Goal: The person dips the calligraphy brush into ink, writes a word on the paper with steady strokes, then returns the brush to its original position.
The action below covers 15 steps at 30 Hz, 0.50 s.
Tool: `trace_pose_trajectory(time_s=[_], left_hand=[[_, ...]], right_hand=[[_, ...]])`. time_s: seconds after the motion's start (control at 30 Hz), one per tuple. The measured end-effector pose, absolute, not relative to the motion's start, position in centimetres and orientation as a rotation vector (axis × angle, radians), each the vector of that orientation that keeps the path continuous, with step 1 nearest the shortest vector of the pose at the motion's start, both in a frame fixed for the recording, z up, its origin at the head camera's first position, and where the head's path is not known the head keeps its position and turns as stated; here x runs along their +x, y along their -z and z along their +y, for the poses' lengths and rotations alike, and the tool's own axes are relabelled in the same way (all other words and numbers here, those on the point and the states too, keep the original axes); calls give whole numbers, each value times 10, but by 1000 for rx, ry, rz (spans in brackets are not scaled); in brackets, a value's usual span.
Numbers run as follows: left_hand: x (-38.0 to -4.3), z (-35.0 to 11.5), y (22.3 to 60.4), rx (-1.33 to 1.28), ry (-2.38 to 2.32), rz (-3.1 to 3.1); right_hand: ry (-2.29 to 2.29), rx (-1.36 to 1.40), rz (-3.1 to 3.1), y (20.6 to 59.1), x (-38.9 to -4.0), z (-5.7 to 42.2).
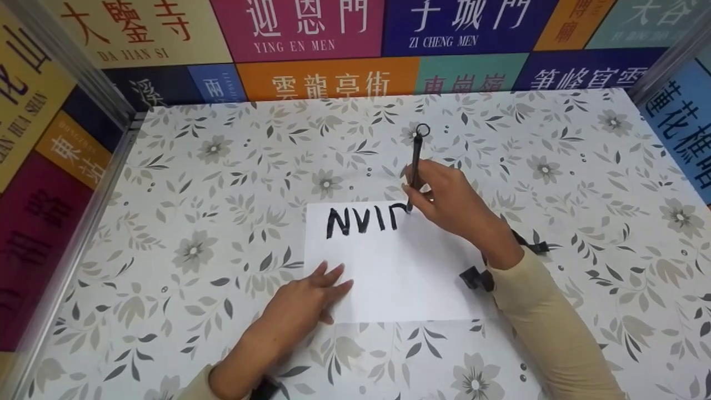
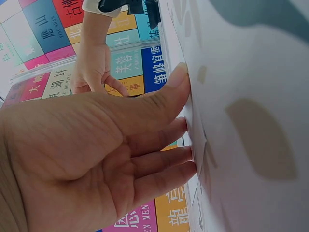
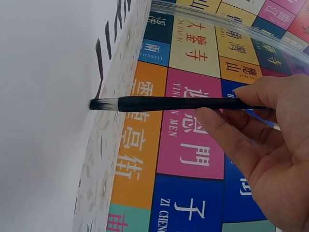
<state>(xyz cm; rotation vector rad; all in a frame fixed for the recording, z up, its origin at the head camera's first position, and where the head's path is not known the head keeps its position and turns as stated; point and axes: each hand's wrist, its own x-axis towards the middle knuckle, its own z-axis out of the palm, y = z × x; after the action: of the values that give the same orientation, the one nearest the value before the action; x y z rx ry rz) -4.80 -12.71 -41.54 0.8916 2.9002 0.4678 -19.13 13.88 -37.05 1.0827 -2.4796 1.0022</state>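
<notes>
My right hand pinches a dark-handled writing brush with a ring at its top end. In the right wrist view the brush's inked bristles touch the paper at the end of a black stroke. The white sheet of paper lies on the table and bears bold black strokes near its top edge, reading like "NVI" and part of another letter. My left hand rests with spread fingertips on the paper's lower left part. The left wrist view shows its thumb and fingers touching the surface, holding nothing.
A white cloth with grey flowers and leaves covers the table. Colourful panels with Chinese characters stand along the back and both sides. A metal rail runs by the left edge. Black straps and a small black device sit at the right wrist.
</notes>
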Motion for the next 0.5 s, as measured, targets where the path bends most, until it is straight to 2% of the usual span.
trace_pose_trajectory(time_s=[0.5], left_hand=[[-48,-126,414,884,-475,2889]], right_hand=[[-974,1072,-2477,368,-188,136]])
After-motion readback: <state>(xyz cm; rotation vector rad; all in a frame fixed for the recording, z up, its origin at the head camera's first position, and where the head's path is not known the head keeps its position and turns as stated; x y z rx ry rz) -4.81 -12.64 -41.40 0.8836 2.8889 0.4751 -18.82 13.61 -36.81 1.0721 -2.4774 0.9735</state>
